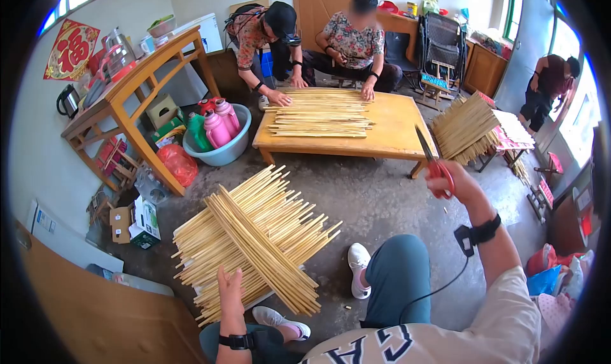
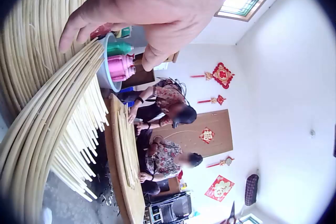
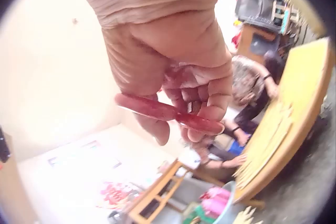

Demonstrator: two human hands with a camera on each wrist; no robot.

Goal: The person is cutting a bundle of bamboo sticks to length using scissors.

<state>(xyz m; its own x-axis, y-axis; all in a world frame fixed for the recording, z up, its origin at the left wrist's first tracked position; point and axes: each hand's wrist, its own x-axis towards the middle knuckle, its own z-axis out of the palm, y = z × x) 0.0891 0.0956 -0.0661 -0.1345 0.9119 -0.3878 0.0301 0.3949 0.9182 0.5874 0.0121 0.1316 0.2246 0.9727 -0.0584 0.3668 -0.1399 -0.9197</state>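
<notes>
A crossed pile of pale bamboo strips point(image 1: 254, 237) lies on the concrete floor in front of my knees. My left hand point(image 1: 230, 292) rests flat on the near edge of that pile, fingers straight; in the left wrist view its fingertips point(image 2: 71, 37) touch the strips point(image 2: 47, 108). My right hand point(image 1: 449, 181) is raised to the right and grips red-handled scissors point(image 1: 433, 160), blades pointing up and away. In the right wrist view the fingers point(image 3: 202, 98) curl round the red handle point(image 3: 168, 112).
Two people sit behind a low wooden table point(image 1: 394, 132) sorting more strips point(image 1: 321, 112). A blue basin point(image 1: 219, 151) with pink flasks stands at its left, another strip bundle point(image 1: 468, 125) at its right. A wooden bench point(image 1: 137, 87) and boxes point(image 1: 137, 221) line the left wall.
</notes>
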